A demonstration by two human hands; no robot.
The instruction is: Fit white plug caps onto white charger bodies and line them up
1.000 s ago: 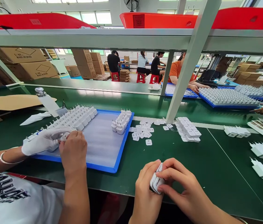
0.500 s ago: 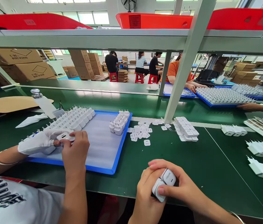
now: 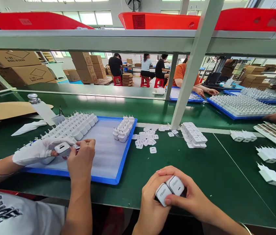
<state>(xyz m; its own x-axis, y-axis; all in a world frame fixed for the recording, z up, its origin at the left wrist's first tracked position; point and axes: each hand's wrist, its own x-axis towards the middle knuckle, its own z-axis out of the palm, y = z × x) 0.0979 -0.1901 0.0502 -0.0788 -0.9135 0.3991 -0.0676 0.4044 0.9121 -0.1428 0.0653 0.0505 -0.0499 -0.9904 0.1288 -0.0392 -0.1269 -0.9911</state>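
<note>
Close to the table's front edge, my left hand (image 3: 151, 204) is closed around two white power adapters, held side by side. Their end faces are turned up with lettering: the nearer adapter (image 3: 162, 194) and the farther adapter (image 3: 176, 185), which shows a small port slot. My right hand (image 3: 191, 193) wraps them from the other side, its thumb pressing on the nearer one's edge and its fingers reaching over my left hand. Beyond my hands lie loose white square face plates (image 3: 145, 138), one single plate (image 3: 153, 149) closest. A stacked block of white adapters (image 3: 194, 135) stands to their right.
At left a co-worker's gloved hand (image 3: 34, 152) and bare hand (image 3: 81, 160) hold an adapter (image 3: 63, 148) over a blue-rimmed tray (image 3: 118, 173) with rows of adapters. A slanting post (image 3: 187, 75) rises from the bench. Pronged adapters (image 3: 271, 174) lie at right.
The nearer adapter's face, tilted and partly covered before, now shows its lettering beside the other one. My right thumb has shifted slightly. The co-worker's bare hand has moved right, off the adapter's face.
</note>
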